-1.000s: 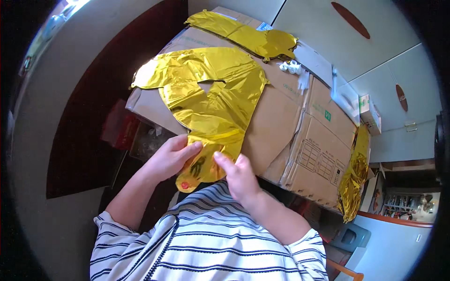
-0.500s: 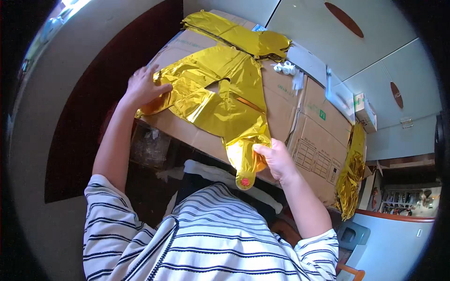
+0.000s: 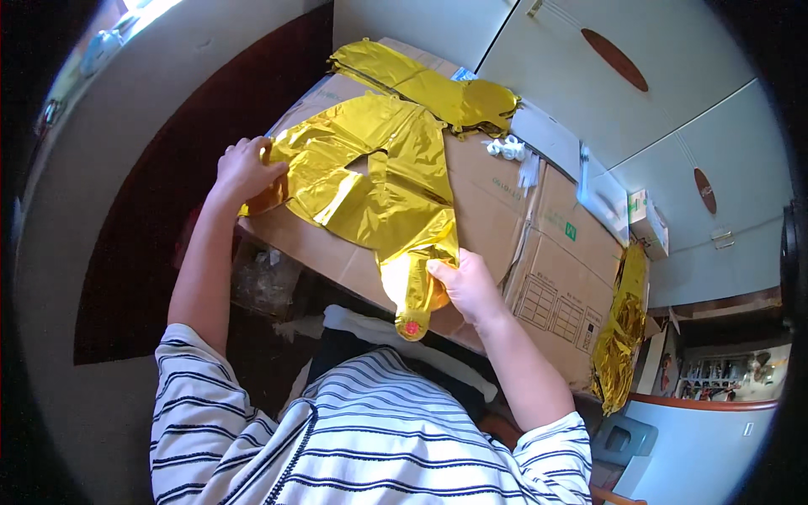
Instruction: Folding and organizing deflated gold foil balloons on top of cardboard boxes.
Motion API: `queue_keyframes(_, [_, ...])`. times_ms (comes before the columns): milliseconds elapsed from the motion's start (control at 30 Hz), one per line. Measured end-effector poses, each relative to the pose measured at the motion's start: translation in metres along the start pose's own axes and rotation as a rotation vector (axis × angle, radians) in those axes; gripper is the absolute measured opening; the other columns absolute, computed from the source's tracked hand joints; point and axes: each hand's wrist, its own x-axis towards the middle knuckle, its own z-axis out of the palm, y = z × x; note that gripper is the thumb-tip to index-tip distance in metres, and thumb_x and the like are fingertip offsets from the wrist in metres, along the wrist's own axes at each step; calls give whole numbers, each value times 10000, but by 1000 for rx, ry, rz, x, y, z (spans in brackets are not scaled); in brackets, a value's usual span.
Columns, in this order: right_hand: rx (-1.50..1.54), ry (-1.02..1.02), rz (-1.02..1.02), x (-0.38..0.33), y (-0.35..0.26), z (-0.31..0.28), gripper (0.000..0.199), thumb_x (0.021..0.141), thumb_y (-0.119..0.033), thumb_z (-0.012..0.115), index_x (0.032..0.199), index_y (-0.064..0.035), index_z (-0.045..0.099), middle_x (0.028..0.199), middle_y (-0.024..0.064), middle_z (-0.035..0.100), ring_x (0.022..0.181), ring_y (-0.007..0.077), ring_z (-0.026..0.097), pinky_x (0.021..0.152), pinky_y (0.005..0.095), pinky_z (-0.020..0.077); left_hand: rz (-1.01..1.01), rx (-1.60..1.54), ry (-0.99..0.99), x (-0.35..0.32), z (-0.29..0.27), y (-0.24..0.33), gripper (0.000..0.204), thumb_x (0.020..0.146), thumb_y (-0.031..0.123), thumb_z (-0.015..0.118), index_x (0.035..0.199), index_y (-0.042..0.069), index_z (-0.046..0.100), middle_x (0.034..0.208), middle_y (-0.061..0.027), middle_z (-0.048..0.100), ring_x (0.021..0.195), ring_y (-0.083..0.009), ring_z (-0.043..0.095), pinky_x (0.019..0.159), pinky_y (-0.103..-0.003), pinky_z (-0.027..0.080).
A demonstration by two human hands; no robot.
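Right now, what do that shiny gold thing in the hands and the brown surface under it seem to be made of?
The deflated gold balloon looks like thin metallic foil film: mirror-bright, finely crinkled, lying flat. The flattened box beneath looks like plain matte brown cardboard, judging by its fold creases and flap edges.

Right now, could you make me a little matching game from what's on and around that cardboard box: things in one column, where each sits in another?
Things:
1. left hand
2. right hand
3. second gold foil balloon
4. small white box

Places:
A. far end of the cardboard box
B. on the flat gold foil balloon, at its left edge
C. beyond the box's right side
D. gripping the balloon's tail

Pairs: 1-B, 2-D, 3-A, 4-C
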Motion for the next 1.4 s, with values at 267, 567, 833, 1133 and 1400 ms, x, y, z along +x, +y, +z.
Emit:
queue_keyframes(267, [-100, 66, 13, -11, 2, -36, 189, 949, -112, 683, 1069, 33, 675, 953, 60, 725, 820, 101, 658, 755, 287, 545, 80, -42, -32, -9, -4, 16, 529, 818, 416, 737, 1238, 101, 673, 1169, -157, 657, 1137, -342, 616, 994, -438, 478])
queue_keyframes(567, [-1075, 284, -45, -12, -68, -43, 498, 858, -482, 743, 947, 6, 703, 911, 221, 727, 894, 360, 710, 805, 448, 542, 595, -575, 271, -30, 26, 66, 262, 731, 156, 836, 916, 53, 681, 994, -155, 658, 980, -357, 628, 857, -445, 512])
queue_keyframes(833, [-689, 139, -295, 0, -59, -40, 181, 904, -166, 689, 922, 14, 675, 826, 180, 710, 767, 301, 704, 724, 384, 543, 958, -531, -176, -117, 45, 179, 300, 746, 383, 814, 898, 159, 686, 929, -48, 579, 1015, -277, 547, 900, -417, 407])
queue_keyframes(1133, [-622, 176, -457, -55, -22, -38, 98, 886, -94, 703, 930, -14, 666, 894, 139, 662, 777, 325, 656, 721, 401, 530, 666, -963, -399, -97, 57, 174, 237, 895, 295, 746, 877, 59, 726, 828, -48, 629, 809, -149, 612, 738, -338, 470])
queue_keyframes(1400, [-1202, 143, -824, -38, -19, -25, 331, 779, -258, 754, 1023, -40, 706, 1094, 185, 639, 1120, 381, 543, 1004, 497, 400, 107, -1354, -713, -78, 33, 176, 253, 987, 318, 678, 933, 72, 658, 726, 57, 587, 589, -15, 488, 512, -192, 367])
